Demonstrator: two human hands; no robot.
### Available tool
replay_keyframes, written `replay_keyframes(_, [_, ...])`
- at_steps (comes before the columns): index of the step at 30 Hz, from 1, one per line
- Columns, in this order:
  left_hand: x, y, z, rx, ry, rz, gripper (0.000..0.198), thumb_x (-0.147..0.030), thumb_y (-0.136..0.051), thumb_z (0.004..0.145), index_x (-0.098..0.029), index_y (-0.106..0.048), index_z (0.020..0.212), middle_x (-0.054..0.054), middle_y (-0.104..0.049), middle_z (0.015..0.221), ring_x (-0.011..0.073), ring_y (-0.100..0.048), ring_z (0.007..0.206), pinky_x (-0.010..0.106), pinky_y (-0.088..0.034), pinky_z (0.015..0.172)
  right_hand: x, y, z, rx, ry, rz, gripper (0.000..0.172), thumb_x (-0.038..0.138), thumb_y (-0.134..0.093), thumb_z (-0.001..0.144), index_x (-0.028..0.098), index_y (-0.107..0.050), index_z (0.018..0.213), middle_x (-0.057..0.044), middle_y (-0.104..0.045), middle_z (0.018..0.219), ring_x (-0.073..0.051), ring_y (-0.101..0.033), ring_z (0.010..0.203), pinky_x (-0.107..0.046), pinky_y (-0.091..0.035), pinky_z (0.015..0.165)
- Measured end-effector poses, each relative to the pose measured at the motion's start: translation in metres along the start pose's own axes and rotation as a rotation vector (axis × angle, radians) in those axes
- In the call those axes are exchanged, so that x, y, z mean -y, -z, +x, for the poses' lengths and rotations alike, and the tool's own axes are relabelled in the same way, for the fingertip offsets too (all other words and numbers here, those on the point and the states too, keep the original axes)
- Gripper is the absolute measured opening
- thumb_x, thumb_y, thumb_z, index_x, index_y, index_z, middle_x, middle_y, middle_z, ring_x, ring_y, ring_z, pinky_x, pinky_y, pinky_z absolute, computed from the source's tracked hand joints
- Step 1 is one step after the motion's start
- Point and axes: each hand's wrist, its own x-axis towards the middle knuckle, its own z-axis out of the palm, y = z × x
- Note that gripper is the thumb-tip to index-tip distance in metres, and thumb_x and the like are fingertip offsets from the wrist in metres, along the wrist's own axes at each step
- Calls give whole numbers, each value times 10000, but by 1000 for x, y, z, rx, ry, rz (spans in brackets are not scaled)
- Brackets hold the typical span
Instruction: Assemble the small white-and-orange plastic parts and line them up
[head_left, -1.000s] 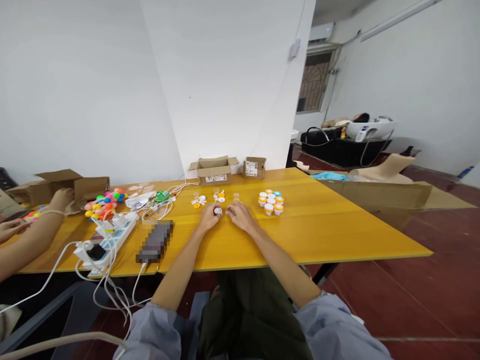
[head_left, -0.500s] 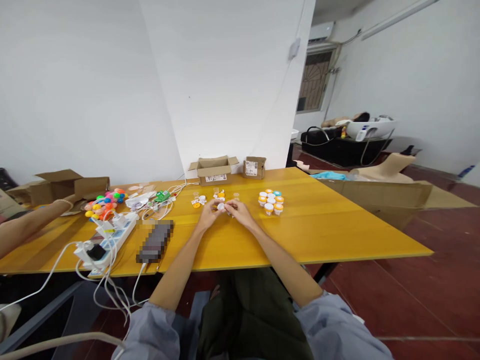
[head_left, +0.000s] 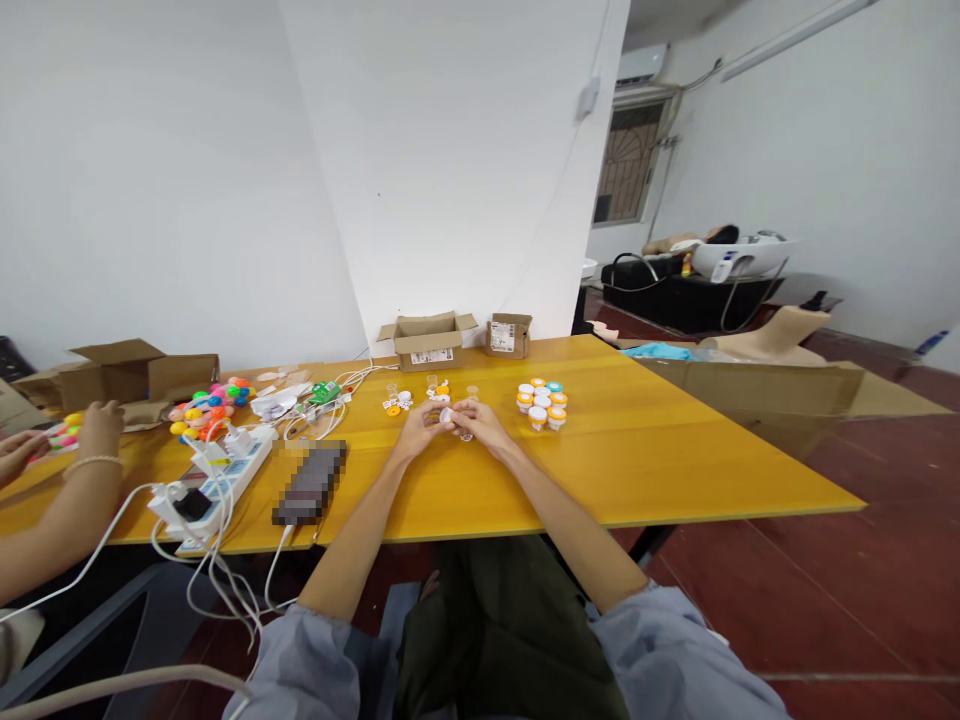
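Observation:
Over the yellow table (head_left: 600, 460), my left hand (head_left: 421, 430) and my right hand (head_left: 484, 425) meet at a small white cap (head_left: 446, 415). Both hands are closed, with fingertips pinching the cap from either side. Just below my right fingers, part of a small clear container (head_left: 466, 436) shows; whether a finger touches it I cannot tell. Beyond my hands are a clear cup (head_left: 472, 393) and loose orange and white parts (head_left: 442, 391). More such parts, with an orange ring (head_left: 393, 410), lie to the left. Several small jars with white, orange and teal lids (head_left: 540, 402) stand grouped at right.
Two cardboard boxes, one open (head_left: 427, 352) and one smaller (head_left: 510, 337), stand at the wall. A power strip (head_left: 232, 485) with cables, a blurred dark phone (head_left: 311, 485) and colourful balls (head_left: 206, 408) lie left. Another person's arm (head_left: 67, 520) reaches in at far left.
My hands have shifted slightly with the white cap, and its angle differs a little. The other person's arm has drawn back from the cardboard box, and both their hands now hold colourful balls.

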Motion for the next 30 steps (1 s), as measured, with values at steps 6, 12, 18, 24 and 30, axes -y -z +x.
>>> replay_keyframes(6, [-6,1,-2,5,-16,26,361,-364,-822,701,-214,-742,1019,82,-741,1135,249,-683,1082,379,-567,925,-3,1,2,-18,-41,0,254,324,-833,726,207,-627,817,8,-718,676,-120,-681,562,-222,-561,561])
replay_keyframes(12, [-9,2,-3,-12,11,-36,380,-350,-852,647,-205,-752,984,76,-757,1105,258,-691,1072,391,-568,934,0,3,0,2,-85,25,240,311,-840,730,198,-651,827,-3,-723,687,-122,-688,574,-191,-528,521])
replay_keyframes(18, [-7,4,-3,1,41,-114,411,-380,-855,656,-191,-753,1006,90,-768,1095,265,-693,1087,400,-542,984,4,2,-2,12,-109,97,245,278,-865,697,193,-650,776,13,-714,662,-98,-683,588,-174,-550,579])
replay_keyframes(24, [-6,4,-3,-2,42,-152,416,-407,-849,678,-191,-760,1023,97,-769,1108,268,-696,1084,410,-523,1010,2,3,-1,15,-125,112,225,237,-857,704,197,-649,778,1,-727,687,-117,-702,612,-195,-571,599])
replay_keyframes(30, [-9,4,-4,-27,31,-165,441,-434,-826,705,-197,-772,1072,98,-754,1183,285,-674,1144,422,-515,1022,2,2,-1,8,-141,119,191,121,-799,731,196,-635,793,-7,-744,712,-130,-720,633,-221,-593,639])
